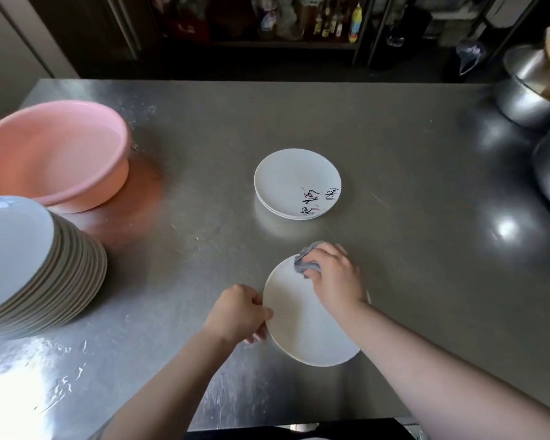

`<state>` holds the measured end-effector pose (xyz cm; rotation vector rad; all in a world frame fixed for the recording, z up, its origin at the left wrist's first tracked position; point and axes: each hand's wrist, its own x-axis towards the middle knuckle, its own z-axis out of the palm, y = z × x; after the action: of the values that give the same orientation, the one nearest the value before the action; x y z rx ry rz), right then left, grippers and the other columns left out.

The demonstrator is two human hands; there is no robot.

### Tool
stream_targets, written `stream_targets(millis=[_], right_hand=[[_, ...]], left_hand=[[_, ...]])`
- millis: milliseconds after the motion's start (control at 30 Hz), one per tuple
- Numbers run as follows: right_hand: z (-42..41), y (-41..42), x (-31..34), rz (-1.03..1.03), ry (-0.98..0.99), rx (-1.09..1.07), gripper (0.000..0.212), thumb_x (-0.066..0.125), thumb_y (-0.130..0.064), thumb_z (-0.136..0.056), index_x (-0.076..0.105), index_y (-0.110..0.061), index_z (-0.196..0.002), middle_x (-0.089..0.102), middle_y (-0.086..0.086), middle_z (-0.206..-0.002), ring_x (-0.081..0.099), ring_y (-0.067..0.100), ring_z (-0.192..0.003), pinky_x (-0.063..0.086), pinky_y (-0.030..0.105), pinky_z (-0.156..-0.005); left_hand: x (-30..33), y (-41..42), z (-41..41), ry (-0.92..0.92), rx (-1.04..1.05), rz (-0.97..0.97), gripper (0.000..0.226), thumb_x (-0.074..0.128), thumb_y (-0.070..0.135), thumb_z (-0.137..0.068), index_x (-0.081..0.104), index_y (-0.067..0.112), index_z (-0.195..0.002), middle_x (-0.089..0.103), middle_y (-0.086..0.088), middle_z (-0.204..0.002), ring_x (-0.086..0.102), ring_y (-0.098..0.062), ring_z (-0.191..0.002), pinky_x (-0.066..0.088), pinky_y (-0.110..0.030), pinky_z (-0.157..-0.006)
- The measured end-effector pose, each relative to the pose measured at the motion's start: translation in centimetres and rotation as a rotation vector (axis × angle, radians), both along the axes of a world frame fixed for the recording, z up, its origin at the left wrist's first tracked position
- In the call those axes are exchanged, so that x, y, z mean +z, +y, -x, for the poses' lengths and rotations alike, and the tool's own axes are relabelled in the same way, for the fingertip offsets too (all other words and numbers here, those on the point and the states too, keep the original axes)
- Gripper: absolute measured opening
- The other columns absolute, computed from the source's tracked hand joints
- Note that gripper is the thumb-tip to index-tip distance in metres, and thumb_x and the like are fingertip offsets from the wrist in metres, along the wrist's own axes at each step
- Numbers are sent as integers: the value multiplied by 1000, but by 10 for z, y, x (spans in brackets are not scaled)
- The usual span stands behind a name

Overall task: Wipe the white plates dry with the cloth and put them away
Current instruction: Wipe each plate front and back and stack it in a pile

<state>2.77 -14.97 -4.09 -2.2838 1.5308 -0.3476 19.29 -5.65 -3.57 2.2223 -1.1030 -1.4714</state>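
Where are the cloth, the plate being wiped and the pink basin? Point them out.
cloth [305,260], head view, on the grey bunched fabric left of the fingers.
plate being wiped [302,325], head view, on its bare centre.
pink basin [54,154], head view, on its inner wall.

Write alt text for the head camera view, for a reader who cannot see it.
On a steel counter, the right hand presses a grey cloth onto a white plate that the left hand grips by its rim. Beyond lies a short stack of plates, at left a tall stack and a pink basin.

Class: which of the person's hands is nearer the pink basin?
Left. The left hand grips the plate's near-left rim, on the basin's side; the right hand is farther right.
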Motion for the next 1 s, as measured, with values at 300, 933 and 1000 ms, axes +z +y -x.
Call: stream_targets(millis=[300,933,1000], right_hand=[[-8,13,-2,-20,-30,138,18,68,-14,-80,71,-23,-95,64,-9,-104,55,18,-102,43,29,-76],[4,13,3,59,4,-38,15,74,-12,-75,70,-22,-86,63,-6,-98,55,23,-97,40,29,-66],[-3,25,2,54,-33,-17,16,74,-11,-74,70,-21,-87,64,-6,-99,57,23,-96,41,28,-68]], left_hand=[[13,-33,-6,-157,-44,97,11,58,5,-79,66,-1,-75,71,-14,-62,62,-22,-47,50,-21,-51],[3,2,-3,-58,-24,41,11,63,7,-73,63,-3,-69,70,-8,-56,66,-24,-50,58,-32,-56],[5,3,1,-80,-87,16,16,64,14,-72,60,7,-58,69,-5,-54,61,-15,-44,57,-28,-56]])
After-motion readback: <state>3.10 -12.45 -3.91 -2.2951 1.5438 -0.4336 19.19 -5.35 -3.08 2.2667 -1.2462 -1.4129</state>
